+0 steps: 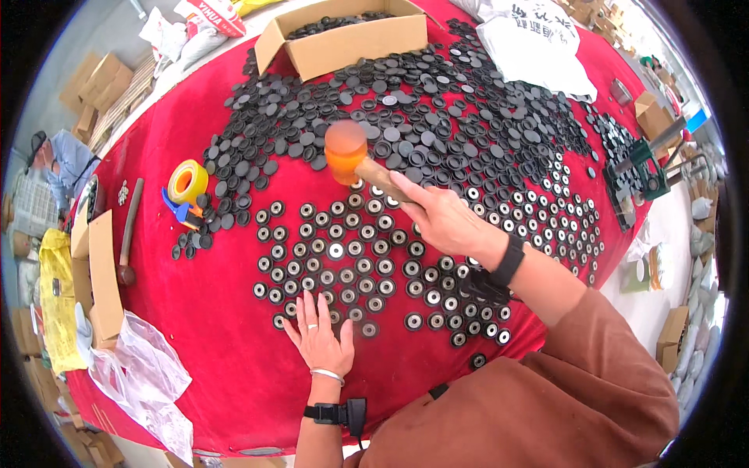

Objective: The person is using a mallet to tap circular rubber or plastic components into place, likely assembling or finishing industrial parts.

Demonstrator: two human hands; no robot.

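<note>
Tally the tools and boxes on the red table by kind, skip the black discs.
Orange-headed mallet: 1, in the right hand
Dark spare hammer: 1
Tape dispenser with yellow roll: 1
Open cardboard boxes: 2
Total: 5

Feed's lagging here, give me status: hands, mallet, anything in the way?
Right hand gripping orange-headed mallet, raised and blurred. Left hand flat on red cloth beside rows of black discs. Nothing between mallet and discs.

Orange mallet head [346, 151] blurred, its outline indistinct; part of the wooden handle [384, 180] hidden inside the right hand [445, 221]. Cardboard box [343, 35] contents mostly concealed by its walls. Black discs [437, 117] at the far rim too small to distinguish.
</note>
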